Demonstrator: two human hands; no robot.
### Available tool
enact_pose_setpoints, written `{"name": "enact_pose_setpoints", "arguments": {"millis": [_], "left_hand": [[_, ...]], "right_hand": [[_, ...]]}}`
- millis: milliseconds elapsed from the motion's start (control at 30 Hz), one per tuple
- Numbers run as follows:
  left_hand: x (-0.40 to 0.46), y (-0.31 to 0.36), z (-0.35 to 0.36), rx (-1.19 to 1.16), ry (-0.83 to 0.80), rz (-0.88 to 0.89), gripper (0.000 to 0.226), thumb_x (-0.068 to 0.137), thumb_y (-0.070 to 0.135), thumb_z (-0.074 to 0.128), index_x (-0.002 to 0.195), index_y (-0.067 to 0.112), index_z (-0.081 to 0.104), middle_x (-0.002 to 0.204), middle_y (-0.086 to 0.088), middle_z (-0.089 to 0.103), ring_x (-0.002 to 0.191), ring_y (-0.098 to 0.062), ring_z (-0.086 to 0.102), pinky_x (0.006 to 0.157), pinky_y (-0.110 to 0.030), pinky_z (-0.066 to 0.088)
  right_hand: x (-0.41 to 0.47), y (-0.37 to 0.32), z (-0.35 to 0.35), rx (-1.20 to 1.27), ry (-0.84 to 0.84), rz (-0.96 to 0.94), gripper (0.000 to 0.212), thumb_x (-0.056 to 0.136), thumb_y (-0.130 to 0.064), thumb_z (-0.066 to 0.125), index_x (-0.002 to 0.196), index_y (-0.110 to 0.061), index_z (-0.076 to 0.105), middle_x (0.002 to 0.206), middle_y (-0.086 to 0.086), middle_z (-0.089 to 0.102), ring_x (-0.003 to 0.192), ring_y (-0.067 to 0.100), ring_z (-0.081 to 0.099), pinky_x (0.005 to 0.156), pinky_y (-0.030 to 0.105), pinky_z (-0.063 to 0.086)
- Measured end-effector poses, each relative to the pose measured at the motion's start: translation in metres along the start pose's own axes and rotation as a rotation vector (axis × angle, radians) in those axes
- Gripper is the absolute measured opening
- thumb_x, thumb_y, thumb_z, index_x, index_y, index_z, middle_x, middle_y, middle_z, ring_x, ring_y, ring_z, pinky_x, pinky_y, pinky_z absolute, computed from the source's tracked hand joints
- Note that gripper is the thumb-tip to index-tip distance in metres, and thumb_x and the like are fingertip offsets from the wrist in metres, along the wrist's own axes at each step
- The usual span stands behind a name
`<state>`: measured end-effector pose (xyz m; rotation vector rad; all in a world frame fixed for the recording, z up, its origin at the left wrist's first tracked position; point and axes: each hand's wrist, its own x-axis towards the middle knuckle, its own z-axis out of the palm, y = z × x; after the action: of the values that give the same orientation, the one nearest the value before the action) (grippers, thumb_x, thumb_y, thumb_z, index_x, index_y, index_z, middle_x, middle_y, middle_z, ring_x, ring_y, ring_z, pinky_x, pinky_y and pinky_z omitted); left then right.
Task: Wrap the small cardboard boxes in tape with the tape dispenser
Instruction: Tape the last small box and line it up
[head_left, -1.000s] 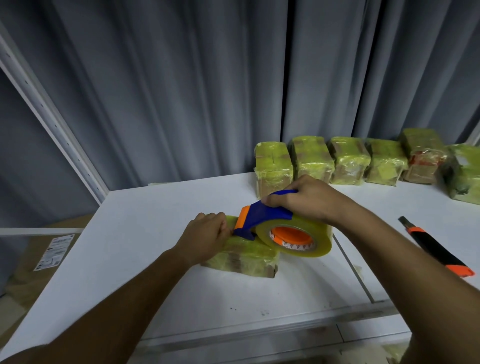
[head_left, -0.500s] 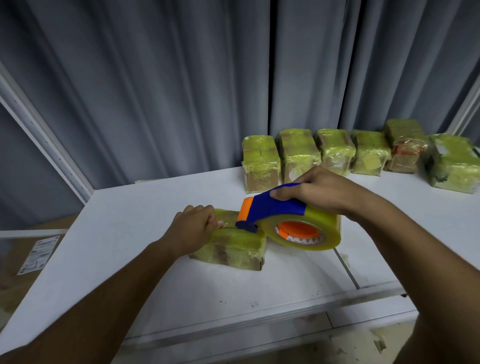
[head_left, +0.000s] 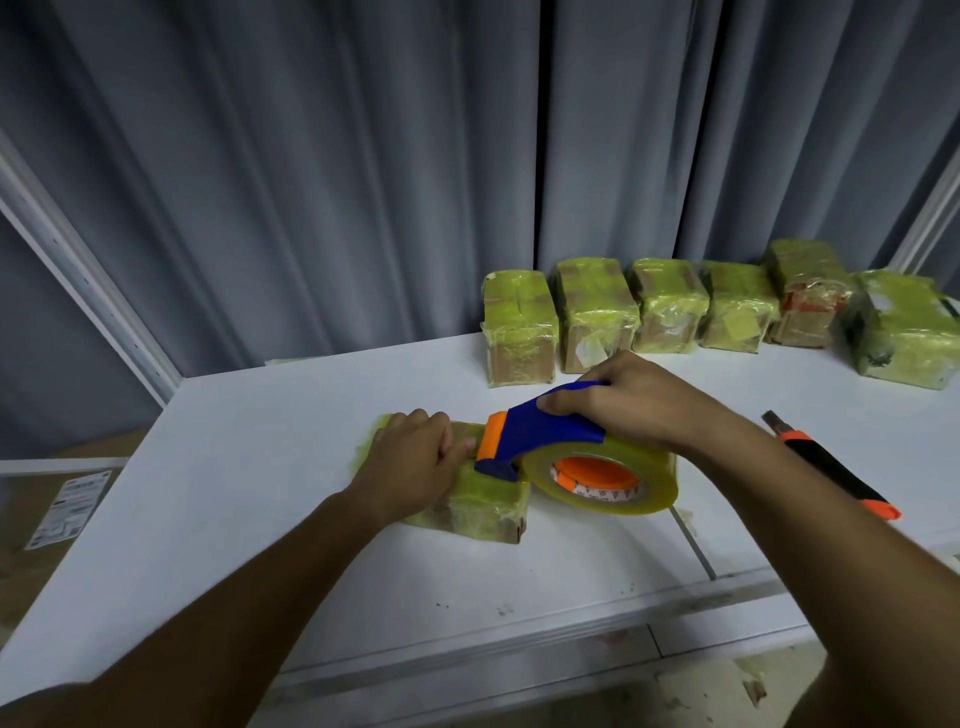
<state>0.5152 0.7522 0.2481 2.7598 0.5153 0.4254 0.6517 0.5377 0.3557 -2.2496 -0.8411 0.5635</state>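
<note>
Box being wrapped: a small cardboard box (head_left: 480, 506), already covered in yellowish-green tape, lay flat on the white table (head_left: 249, 467) near its middle, brown cardboard showing at the near end.
Tape dispenser: the blue and orange tape dispenser (head_left: 540, 434) sat with its orange front edge on the top of that box, at the box's right end; its roll of clear yellowish tape (head_left: 602, 478) with an orange core hung just off the box to the right.
Right hand: the right hand (head_left: 618, 402) was clamped over the blue handle of the dispenser, fingers curled round it from above.
Left hand: the left hand (head_left: 415, 457) lay on top of the box, fingers curled down over it, thumb tip just beside the dispenser's orange edge.
Wrapped boxes: six taped boxes (head_left: 670, 312) stood in a row along the far edge of the table, side by side, against the grey curtain (head_left: 363, 156).
Knife: a black and orange utility knife (head_left: 831, 467) lay on the table to the right, apart from the dispenser.
Lower left: a brown carton (head_left: 57, 512) with a white label sat below table level.
</note>
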Motion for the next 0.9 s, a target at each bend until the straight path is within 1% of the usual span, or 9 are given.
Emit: {"name": "enact_pose_setpoints", "arguments": {"millis": [133, 300, 400, 500, 600, 633, 700, 800, 900], "left_hand": [[0.003, -0.003, 0.004, -0.072, -0.012, -0.07, 0.04, 0.091, 0.049, 0.056, 0.065, 0.025, 0.04, 0.071, 0.007, 0.049, 0.076, -0.017, 0.045, 0.065, -0.032, 0.034], [0.005, -0.006, 0.004, -0.114, -0.036, -0.071, 0.041, 0.09, 0.048, 0.059, 0.064, 0.023, 0.04, 0.068, 0.005, 0.049, 0.071, -0.017, 0.045, 0.061, -0.032, 0.034], [0.006, -0.006, 0.003, -0.095, -0.043, -0.075, 0.041, 0.091, 0.049, 0.057, 0.065, 0.023, 0.04, 0.068, 0.004, 0.05, 0.072, -0.017, 0.046, 0.061, -0.031, 0.033], [0.006, -0.002, 0.002, -0.047, -0.053, -0.071, 0.041, 0.092, 0.05, 0.054, 0.065, 0.025, 0.037, 0.07, 0.004, 0.049, 0.075, -0.02, 0.046, 0.064, -0.033, 0.032], [0.006, 0.003, 0.001, 0.01, -0.068, -0.063, 0.039, 0.095, 0.045, 0.052, 0.067, 0.028, 0.032, 0.074, 0.004, 0.046, 0.081, -0.024, 0.046, 0.076, -0.038, 0.039], [0.006, 0.006, 0.0, 0.024, -0.07, -0.039, 0.038, 0.096, 0.041, 0.052, 0.068, 0.028, 0.03, 0.075, 0.004, 0.045, 0.08, -0.025, 0.045, 0.078, -0.039, 0.039], [0.007, 0.014, -0.001, -0.03, -0.067, 0.036, 0.031, 0.096, 0.028, 0.054, 0.074, 0.027, 0.033, 0.075, 0.004, 0.044, 0.075, -0.021, 0.044, 0.071, -0.038, 0.039], [0.007, 0.026, -0.003, -0.242, -0.043, 0.027, 0.017, 0.096, 0.013, 0.056, 0.097, 0.02, 0.041, 0.07, 0.002, 0.048, 0.063, -0.013, 0.045, 0.059, -0.031, 0.038], [0.008, 0.03, 0.004, -0.296, -0.066, -0.077, 0.019, 0.096, 0.029, 0.058, 0.101, 0.02, 0.041, 0.064, 0.002, 0.049, 0.059, -0.011, 0.045, 0.058, -0.031, 0.039]], "right_hand": [[-0.003, 0.004, -0.002, 0.027, -0.013, 0.025, 0.041, 0.085, -0.056, 0.071, 0.085, -0.016, 0.078, 0.084, 0.003, 0.076, 0.082, 0.02, 0.071, 0.069, 0.031, 0.052], [-0.011, 0.01, -0.007, 0.077, -0.058, 0.065, 0.046, 0.082, -0.059, 0.073, 0.082, -0.014, 0.08, 0.08, 0.002, 0.077, 0.077, 0.019, 0.072, 0.069, 0.029, 0.051], [-0.018, 0.014, -0.021, 0.078, -0.051, 0.095, 0.051, 0.081, -0.059, 0.074, 0.089, -0.009, 0.08, 0.085, 0.006, 0.077, 0.079, 0.022, 0.073, 0.074, 0.033, 0.054], [-0.028, 0.025, -0.041, 0.085, -0.012, 0.121, 0.046, 0.082, -0.058, 0.074, 0.09, -0.014, 0.08, 0.082, 0.002, 0.078, 0.08, 0.023, 0.075, 0.079, 0.036, 0.058], [-0.034, 0.033, -0.04, 0.073, -0.035, 0.122, 0.043, 0.083, -0.056, 0.073, 0.091, -0.014, 0.08, 0.083, 0.002, 0.078, 0.081, 0.023, 0.075, 0.082, 0.037, 0.058], [-0.034, 0.034, -0.036, 0.06, -0.042, 0.115, 0.042, 0.083, -0.055, 0.073, 0.091, -0.015, 0.08, 0.083, 0.003, 0.078, 0.083, 0.022, 0.075, 0.084, 0.038, 0.058], [-0.033, 0.037, -0.029, 0.043, -0.047, 0.097, 0.04, 0.085, -0.054, 0.073, 0.092, -0.016, 0.08, 0.085, 0.002, 0.078, 0.084, 0.02, 0.074, 0.087, 0.04, 0.058], [-0.033, 0.038, -0.029, 0.046, -0.041, 0.086, 0.039, 0.086, -0.053, 0.072, 0.094, -0.017, 0.08, 0.086, 0.001, 0.078, 0.084, 0.018, 0.073, 0.086, 0.038, 0.058], [-0.034, 0.04, -0.029, 0.039, -0.045, 0.086, 0.042, 0.086, -0.054, 0.071, 0.094, -0.015, 0.079, 0.087, 0.003, 0.078, 0.086, 0.02, 0.073, 0.087, 0.04, 0.058]]}}
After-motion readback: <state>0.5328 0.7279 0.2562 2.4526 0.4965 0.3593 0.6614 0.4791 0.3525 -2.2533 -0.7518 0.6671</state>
